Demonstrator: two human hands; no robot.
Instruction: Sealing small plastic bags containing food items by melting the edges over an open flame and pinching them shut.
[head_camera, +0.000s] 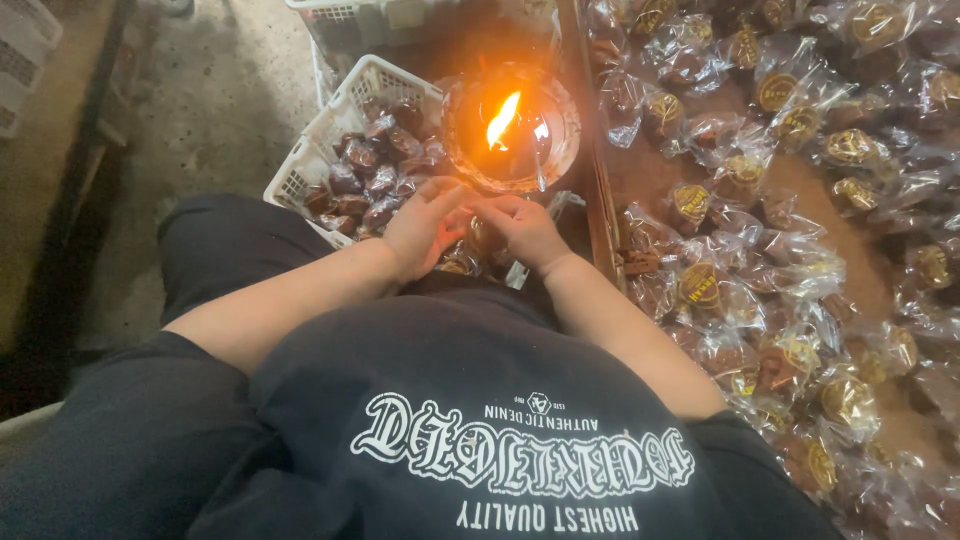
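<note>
Head view: my left hand (425, 228) and right hand (522, 230) meet below the flame (503, 120), fingers pinched on a clear-wrapped sweet (480, 240); I judge it light, slippery, crinkly film; best held by the loose wrapper edge, beside the white basket (300, 175)

The lamp (511, 127) with its flame (503, 120) stands directly beyond the two hands, against the left edge of the tray (598, 200). The left hand (424, 228) and right hand (527, 230) meet fingertip to fingertip just before the lamp, above the lap. The basket (340, 125) sits left of the lamp, on the floor (210, 100), with packets (375, 170) lying in it. Wrapped sweets (700, 285) lie spread across the tray, right of the hands. A crate (25, 40) stands at the far left.
</note>
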